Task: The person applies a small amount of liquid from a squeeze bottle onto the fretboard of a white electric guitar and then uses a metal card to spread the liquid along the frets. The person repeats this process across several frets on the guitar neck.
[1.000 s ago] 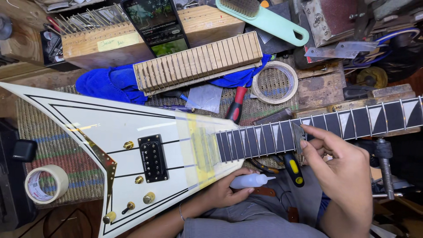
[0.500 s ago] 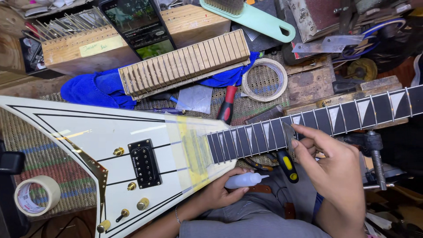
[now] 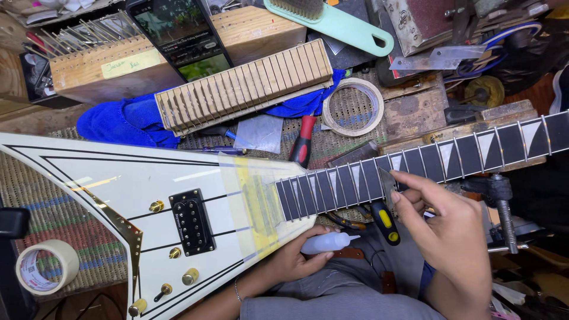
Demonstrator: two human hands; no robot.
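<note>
Pinching, right hand (image 3: 456,237): fingertips narrow on a small metal piece (image 3: 387,179) against the guitar neck (image 3: 415,166).
Left hand (image 3: 293,261): wrapped around a small white bottle (image 3: 326,242).

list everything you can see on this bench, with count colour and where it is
guitar: 1, white body with black lines, lying across the bench
guitar neck: 1, dark with pale triangle inlays, running right
squeeze bottle: 1, pale, at the body's lower edge
metal piece: 1, grey, on the neck
tape rolls: 2, cream, one lower left, one upper middle
slotted wooden board: 1, tan, above the guitar
blue cloth: 1, under that board
brush: 1, mint green, top
phone: 1, black, top left
red-handled tool: 1, beside the neck
clamp: 1, dark metal, right
left hand: holds the squeeze bottle
right hand: fingertips on the metal piece
</note>
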